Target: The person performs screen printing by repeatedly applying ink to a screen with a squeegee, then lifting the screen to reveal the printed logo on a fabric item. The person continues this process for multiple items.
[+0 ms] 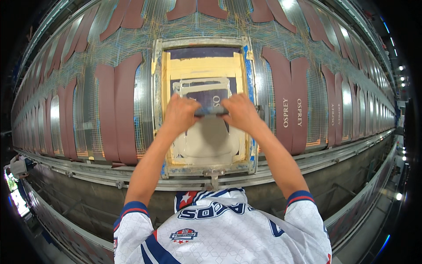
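Both my hands grip the ends of a squeegee [209, 111], set crosswise over a printing screen [201, 42]. My left hand [181, 112] is closed on its left part, my right hand [240, 112] on its right part. The screen has a worn frame, with yellowish tape [200, 67] inside it. Thick beige ink [200, 152] is pooled on the near part of the mesh and streaked around the dark middle. Some pale lettering shows in the mesh just beyond the squeegee. The squeegee's blade edge is hidden.
Maroon cut panels [127, 103] lie in rows along the long table to the left. Right of the screen, maroon panels [291, 99] carry pale printed lettering. A metal rail [105, 170] runs along the near edge, with a bracket [214, 178] by the frame. Another person [19, 167] is at far left.
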### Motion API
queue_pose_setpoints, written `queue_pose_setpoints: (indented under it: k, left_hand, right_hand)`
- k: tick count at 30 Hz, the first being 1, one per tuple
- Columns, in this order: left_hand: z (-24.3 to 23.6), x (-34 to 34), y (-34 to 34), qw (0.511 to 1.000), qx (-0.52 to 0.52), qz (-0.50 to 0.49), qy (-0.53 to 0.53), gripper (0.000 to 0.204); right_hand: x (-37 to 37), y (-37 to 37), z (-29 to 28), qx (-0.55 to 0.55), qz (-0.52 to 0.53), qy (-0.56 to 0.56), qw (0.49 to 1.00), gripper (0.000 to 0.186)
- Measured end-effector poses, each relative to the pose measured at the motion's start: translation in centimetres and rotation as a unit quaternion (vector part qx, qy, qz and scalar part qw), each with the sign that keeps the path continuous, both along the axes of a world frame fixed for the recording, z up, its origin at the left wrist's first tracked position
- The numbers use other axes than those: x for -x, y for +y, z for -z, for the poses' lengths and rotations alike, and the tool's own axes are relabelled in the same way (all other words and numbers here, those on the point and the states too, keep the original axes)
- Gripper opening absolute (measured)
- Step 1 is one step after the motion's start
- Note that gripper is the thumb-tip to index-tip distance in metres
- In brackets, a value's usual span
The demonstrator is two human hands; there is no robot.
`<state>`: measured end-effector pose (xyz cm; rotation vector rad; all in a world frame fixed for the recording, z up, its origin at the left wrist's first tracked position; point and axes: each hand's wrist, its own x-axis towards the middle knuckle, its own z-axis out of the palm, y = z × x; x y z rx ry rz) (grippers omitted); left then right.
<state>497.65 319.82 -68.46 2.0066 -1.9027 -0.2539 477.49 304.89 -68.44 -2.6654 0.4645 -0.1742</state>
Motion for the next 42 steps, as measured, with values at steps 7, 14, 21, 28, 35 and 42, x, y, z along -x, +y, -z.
queue_pose_setpoints:
  k: [7,14,21,28,35,42]
  left_hand:
    - [0.7,-6.8,-9.4,1.000,-0.016,-0.010,0.004,0.029]
    - [1.0,-5.9,-8.2,0.999,0.017,-0.028,0.026,0.028]
    - [1.8,3.6,5.4,1.000,0.025,0.000,0.013,0.028]
    - [0.8,8.4,11.5,0.999,0.038,-0.027,-0.009,0.035]
    - [1.4,8.5,11.6,0.999,0.039,-0.015,-0.005,0.042]
    - [0.4,6.7,14.0,0.997,0.052,-0.047,0.022,0.039]
  right_hand:
    - [-7.2,-9.3,1.2,-0.031,0.013,0.020,0.999,0.030]
    - [-6.5,-7.9,1.5,-0.036,0.029,-0.002,0.999,0.028]
    - [3.8,5.5,2.1,-0.034,0.015,-0.010,0.999,0.033]
    - [7.4,7.1,-1.9,-0.028,0.131,-0.166,0.977,0.038]
    - [8.8,-2.4,6.4,-0.065,0.473,-0.056,0.877,0.033]
    - [6.4,-1.1,3.1,-0.086,0.451,-0.135,0.878,0.031]
